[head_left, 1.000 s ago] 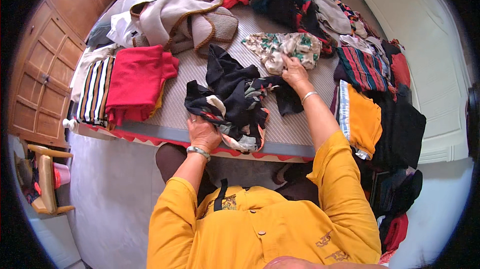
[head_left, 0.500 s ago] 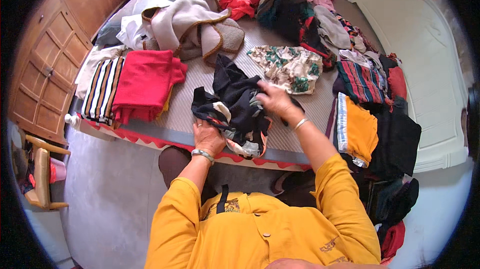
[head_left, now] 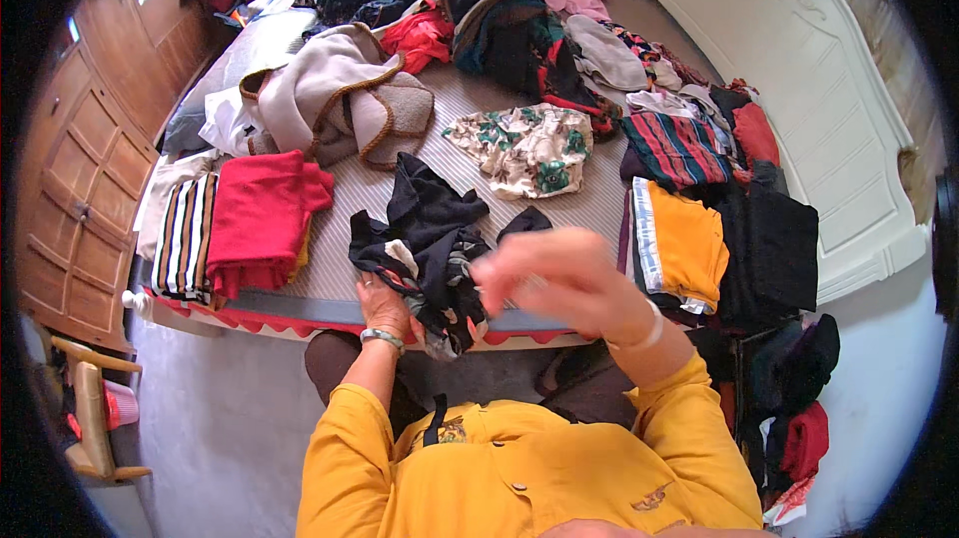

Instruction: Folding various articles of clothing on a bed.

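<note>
A crumpled black garment (head_left: 428,196) with patches of floral and pale lining lies at the bed's near edge, part of it hanging over. My left hand (head_left: 385,306) grips its near left side, some fingers hidden against the cloth. Above and right of it is my right hand (head_left: 559,273), lifted toward the camera and smeared by motion, so its fingers cannot be read. Behind that hand a small black piece of cloth (head_left: 524,221) shows on the mat. Just beyond lies a cream garment with green flowers (head_left: 529,146), loosely spread.
Folded red cloth (head_left: 258,218) and striped cloth (head_left: 184,238) stack at left. At right are folded yellow cloth (head_left: 689,243), black clothes (head_left: 779,248) and a striped piece (head_left: 679,150). A beige blanket (head_left: 330,98) and heaped clothes cover the far bed. The white headboard (head_left: 799,88) stands right.
My right hand has come off the black garment and risen toward me. The left hand stays at the garment's side. The view has shifted, showing more of the room's far end.
</note>
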Action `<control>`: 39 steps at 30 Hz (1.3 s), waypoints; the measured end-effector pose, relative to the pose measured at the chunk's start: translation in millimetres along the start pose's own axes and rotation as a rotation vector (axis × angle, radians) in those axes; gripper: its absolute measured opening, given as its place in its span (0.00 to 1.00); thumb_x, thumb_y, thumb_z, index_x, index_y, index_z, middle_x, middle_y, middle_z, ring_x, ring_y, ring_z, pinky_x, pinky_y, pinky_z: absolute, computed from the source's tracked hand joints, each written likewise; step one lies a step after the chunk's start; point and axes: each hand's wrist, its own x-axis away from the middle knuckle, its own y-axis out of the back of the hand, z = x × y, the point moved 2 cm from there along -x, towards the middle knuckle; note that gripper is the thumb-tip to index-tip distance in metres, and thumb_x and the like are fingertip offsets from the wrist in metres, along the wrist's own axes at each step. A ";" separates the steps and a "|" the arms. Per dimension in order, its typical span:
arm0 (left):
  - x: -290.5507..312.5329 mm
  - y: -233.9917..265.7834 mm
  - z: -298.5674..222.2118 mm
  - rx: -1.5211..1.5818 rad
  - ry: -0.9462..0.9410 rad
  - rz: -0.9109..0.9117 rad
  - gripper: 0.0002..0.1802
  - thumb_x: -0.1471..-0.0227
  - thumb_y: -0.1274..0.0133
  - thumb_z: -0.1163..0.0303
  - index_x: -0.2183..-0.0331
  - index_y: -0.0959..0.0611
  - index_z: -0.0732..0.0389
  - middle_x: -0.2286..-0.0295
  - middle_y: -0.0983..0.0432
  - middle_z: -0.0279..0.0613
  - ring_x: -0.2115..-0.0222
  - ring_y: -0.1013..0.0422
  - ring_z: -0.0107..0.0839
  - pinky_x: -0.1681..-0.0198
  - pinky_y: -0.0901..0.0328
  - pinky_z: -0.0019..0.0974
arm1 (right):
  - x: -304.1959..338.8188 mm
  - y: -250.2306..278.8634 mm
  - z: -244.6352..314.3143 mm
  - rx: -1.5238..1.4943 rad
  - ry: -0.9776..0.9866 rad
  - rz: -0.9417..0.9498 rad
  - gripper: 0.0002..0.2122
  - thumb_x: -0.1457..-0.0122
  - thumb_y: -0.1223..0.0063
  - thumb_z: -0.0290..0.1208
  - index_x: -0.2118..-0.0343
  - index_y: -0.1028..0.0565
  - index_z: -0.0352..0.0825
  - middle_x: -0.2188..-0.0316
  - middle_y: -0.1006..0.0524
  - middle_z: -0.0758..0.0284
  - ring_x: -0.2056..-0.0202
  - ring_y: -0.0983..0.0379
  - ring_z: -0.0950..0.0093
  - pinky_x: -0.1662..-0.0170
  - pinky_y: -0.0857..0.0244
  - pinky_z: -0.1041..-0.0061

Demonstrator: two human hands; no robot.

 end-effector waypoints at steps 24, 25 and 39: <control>-2.6 -16.0 13.6 0.169 0.135 -0.046 0.27 0.61 0.52 0.79 0.53 0.31 0.65 0.55 0.34 0.50 0.54 0.38 0.48 0.51 0.43 0.39 | 22.4 10.4 164.2 -0.687 0.528 0.376 0.11 0.49 0.57 0.19 0.86 0.39 0.33 0.86 0.36 0.48 0.86 0.36 0.56 0.86 0.46 0.67; -1.3 -15.3 10.7 0.093 0.044 -0.113 0.27 0.61 0.52 0.80 0.53 0.31 0.64 0.54 0.34 0.50 0.54 0.38 0.48 0.51 0.43 0.39 | 20.8 6.5 161.2 -0.683 0.533 0.376 0.11 0.49 0.57 0.19 0.86 0.39 0.33 0.86 0.36 0.48 0.86 0.36 0.56 0.86 0.46 0.67; -7.7 -69.5 44.3 0.303 0.151 0.004 0.33 0.58 0.46 0.72 0.49 0.37 0.68 0.51 0.38 0.48 0.51 0.41 0.44 0.47 0.43 0.34 | 55.8 35.1 159.0 -0.639 0.652 0.545 0.10 0.49 0.54 0.18 0.86 0.34 0.26 0.86 0.33 0.51 0.86 0.34 0.61 0.87 0.46 0.69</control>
